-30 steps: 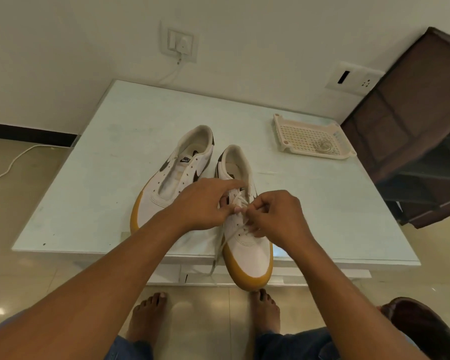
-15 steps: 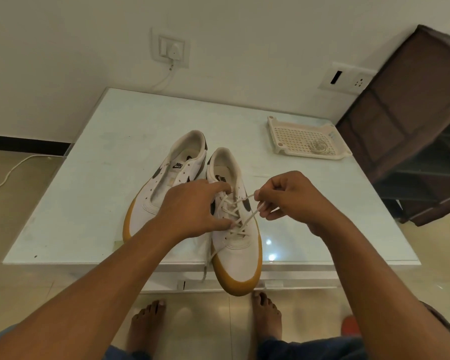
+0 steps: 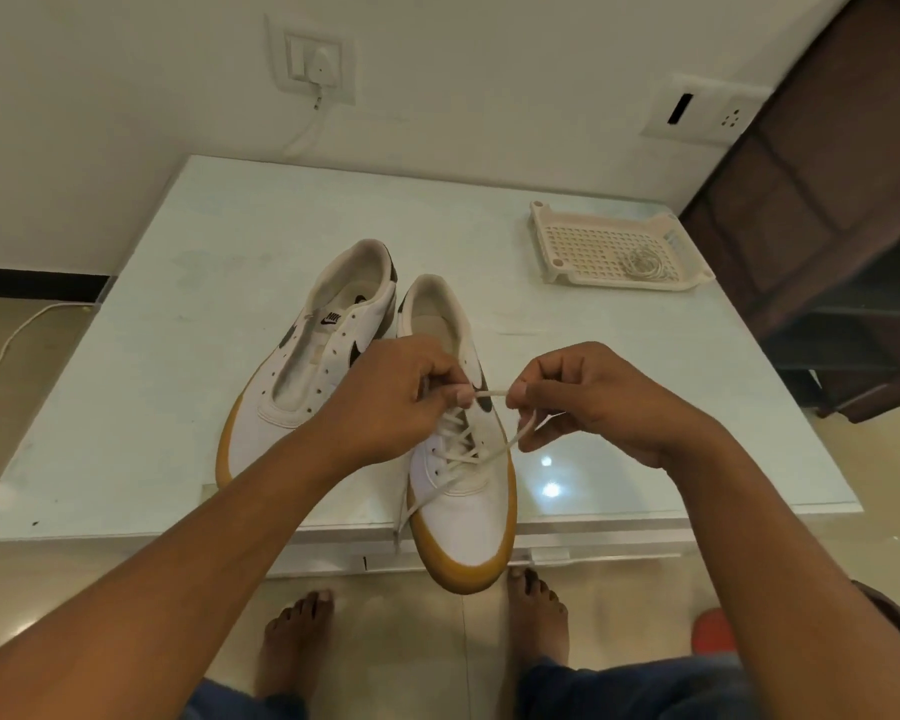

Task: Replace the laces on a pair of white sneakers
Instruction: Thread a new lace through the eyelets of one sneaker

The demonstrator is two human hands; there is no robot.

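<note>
Two white sneakers with gum soles lie side by side on the pale table. The left sneaker has bare eyelets and no lace. The right sneaker is partly laced with a white lace, and its toe juts over the table's front edge. My left hand covers the upper eyelets and pinches the lace there. My right hand pinches the lace's other stretch just to the right of the shoe. A short span of lace runs taut between the two hands, and one end dangles past the front edge.
A cream perforated tray stands at the table's back right with a coiled lace in it. A brown cabinet stands to the right. A charger cable hangs from the wall socket. My bare feet are on the floor below.
My right hand has pulled away to the right of the shoe, drawing the lace out. My left hand stayed over the upper eyelets and now pinches the lace.
</note>
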